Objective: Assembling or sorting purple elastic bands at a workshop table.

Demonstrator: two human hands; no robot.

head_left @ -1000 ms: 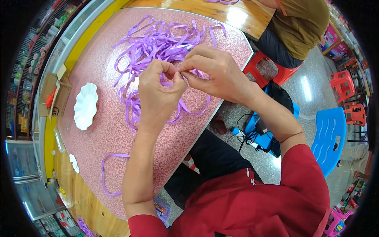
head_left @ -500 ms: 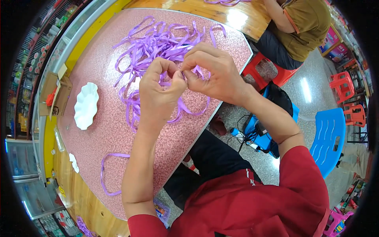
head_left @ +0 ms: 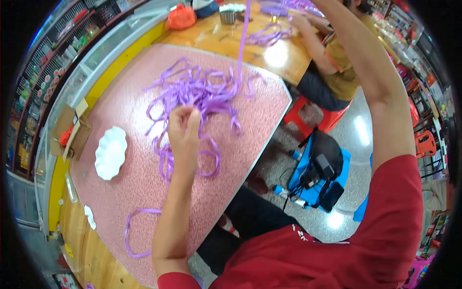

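A tangled heap of purple ribbon (head_left: 192,91) lies on the pink speckled table top. Over its near side is my left hand (head_left: 183,127), with thumb and curled fingers drawn together. Whatever they may pinch is hidden against the ribbon behind. One purple strand (head_left: 244,38) rises taut from the heap and leaves through the top edge. My right forearm (head_left: 361,48) reaches up and away past the same edge, so the right hand and anything in it are out of sight. A separate loop of ribbon (head_left: 126,236) rests left of my left forearm.
A white scalloped dish (head_left: 111,154) and an opened cardboard box (head_left: 77,130) are on the left. Beyond the pink table, a person (head_left: 341,62) sits at a wooden table with more purple ribbon (head_left: 269,36). A black bag (head_left: 325,154) lies on a blue stool to the right.
My hands, together over the ribbon before, are now apart. The right has swung up out of view, and a strand now stretches upward. The view has tilted, showing more of the far table.
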